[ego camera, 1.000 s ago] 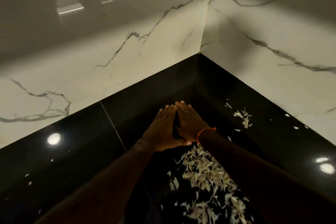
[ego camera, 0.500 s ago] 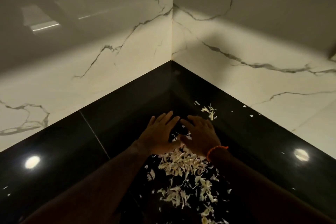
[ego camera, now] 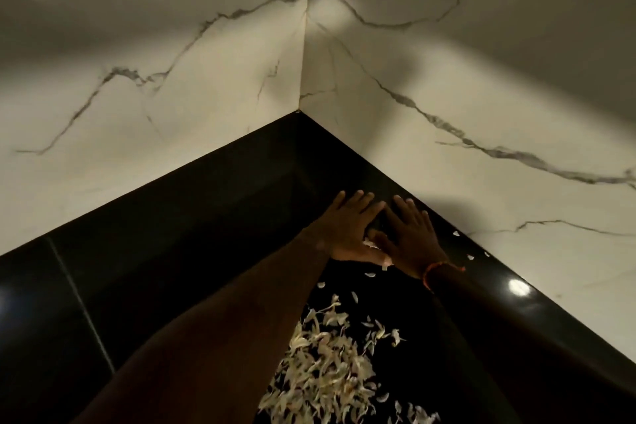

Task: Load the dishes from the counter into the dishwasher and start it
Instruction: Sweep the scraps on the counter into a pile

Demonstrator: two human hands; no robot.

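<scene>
Nothing is gripped: the left hand (ego camera: 347, 231) and the right hand (ego camera: 411, 239) are laid flat, fingers straight and spread, side by side on the black counter (ego camera: 165, 251) close to the corner where the two marble walls (ego camera: 155, 107) meet. The inner edges of the hands are touching or nearly so, and a few pale scraps (ego camera: 373, 249) are caught between and under them. An orange band (ego camera: 442, 268) is worn on the right wrist.

A larger heap of peelings (ego camera: 323, 375) is spread on the counter nearer the person, well apart from the hands. Small flecks (ego camera: 469, 256) are left along the base of the right wall. It is judged that scraps could be scattered if the flat hands are swept too fast, and that the flecks by the wall could be missed, since they lie outside the hands' span.

No dishes and no dishwasher are shown in this view; where they are cannot be told. The loading appears not yet begun.
</scene>
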